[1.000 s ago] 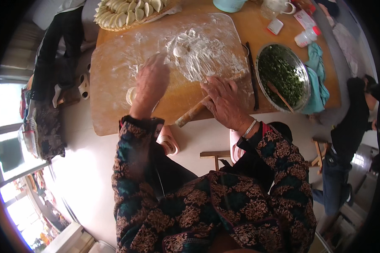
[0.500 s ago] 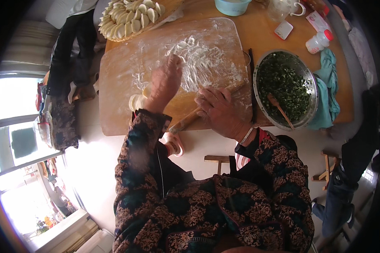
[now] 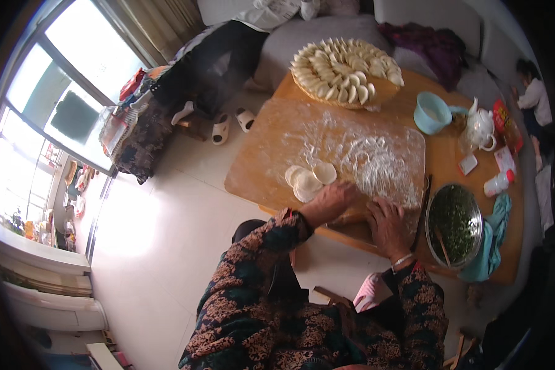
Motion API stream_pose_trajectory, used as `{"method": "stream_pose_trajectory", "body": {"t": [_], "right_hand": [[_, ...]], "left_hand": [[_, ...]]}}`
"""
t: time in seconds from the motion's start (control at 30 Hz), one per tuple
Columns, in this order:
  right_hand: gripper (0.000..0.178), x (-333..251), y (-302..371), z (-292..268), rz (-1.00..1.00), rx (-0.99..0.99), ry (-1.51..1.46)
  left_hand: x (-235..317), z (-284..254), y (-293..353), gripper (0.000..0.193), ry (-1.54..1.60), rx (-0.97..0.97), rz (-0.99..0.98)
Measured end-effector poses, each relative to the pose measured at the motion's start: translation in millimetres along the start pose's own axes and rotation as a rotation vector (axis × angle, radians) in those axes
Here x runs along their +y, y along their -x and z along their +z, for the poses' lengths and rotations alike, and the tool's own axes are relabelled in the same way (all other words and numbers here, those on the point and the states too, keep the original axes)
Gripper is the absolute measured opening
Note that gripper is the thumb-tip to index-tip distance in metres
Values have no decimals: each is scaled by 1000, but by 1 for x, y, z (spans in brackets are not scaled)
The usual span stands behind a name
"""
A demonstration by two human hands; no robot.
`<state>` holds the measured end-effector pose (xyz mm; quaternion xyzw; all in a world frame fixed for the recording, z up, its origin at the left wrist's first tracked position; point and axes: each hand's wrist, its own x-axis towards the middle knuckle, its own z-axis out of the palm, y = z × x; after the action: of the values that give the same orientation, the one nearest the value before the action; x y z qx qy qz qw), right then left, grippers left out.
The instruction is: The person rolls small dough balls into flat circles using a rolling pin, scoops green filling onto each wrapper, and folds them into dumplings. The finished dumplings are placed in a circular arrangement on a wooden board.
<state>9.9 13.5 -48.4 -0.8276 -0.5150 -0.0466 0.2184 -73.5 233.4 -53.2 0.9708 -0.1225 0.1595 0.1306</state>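
Pale round dough wrappers, thin and floured, stacked overlapping on the large floured wooden board, just beyond the left hand. Left hand curled, knuckles up, pressed down at the near edge of the board; right hand flat and spread beside it, palm down. Probably a rolling pin or a dough piece beneath both, but hidden, so cannot tell what is gripped, if anything. Loose white flour scattered just past the hands.

Further out: round tray of pleated white dumplings at the far end of the wooden bench; pale blue bowl and white teapot to the right; steel bowl of chopped green filling with a utensil in it, close by the right wrist, teal cloth beside it.

Risks, as a judgement: stacked wrappers sticking together if too little flour lies between them; uneven pressure tearing or thinning dough; a right elbow swing knocking the filling bowl, which sits close to the bench edge; flour drifting off the near edge onto the floor.
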Motion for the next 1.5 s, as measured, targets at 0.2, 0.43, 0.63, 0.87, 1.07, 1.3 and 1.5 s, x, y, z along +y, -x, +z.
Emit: {"method": "stream_pose_trajectory", "body": {"t": [0.2, 0.43, 0.63, 0.87, 1.07, 1.3, 1.5], "right_hand": [[35, 2, 6, 3, 56, -28, -63], [50, 6, -35, 38, 171, 61, 186], [58, 35, -103, 69, 124, 116, 277], [51, 20, -2, 30, 18, -95, 293], [59, 29, -86, 68, 89, 193, 217], [51, 14, -15, 31, 30, -16, 249], [52, 21, -53, 47, 130, 69, 242]], "left_hand": [[1, -2, 39, 56, 42, 111, 96], [10, -5, 27, 41, 479, -194, -97], [-26, 40, -9, 25, 150, -43, 60], [-31, 54, 7, 21, 603, -71, -356], [-23, 23, 3, 33, 266, 42, -4], [-22, 12, -3, 22, 524, -154, -379], [-12, 0, 2, 32, 587, -116, -365]]}}
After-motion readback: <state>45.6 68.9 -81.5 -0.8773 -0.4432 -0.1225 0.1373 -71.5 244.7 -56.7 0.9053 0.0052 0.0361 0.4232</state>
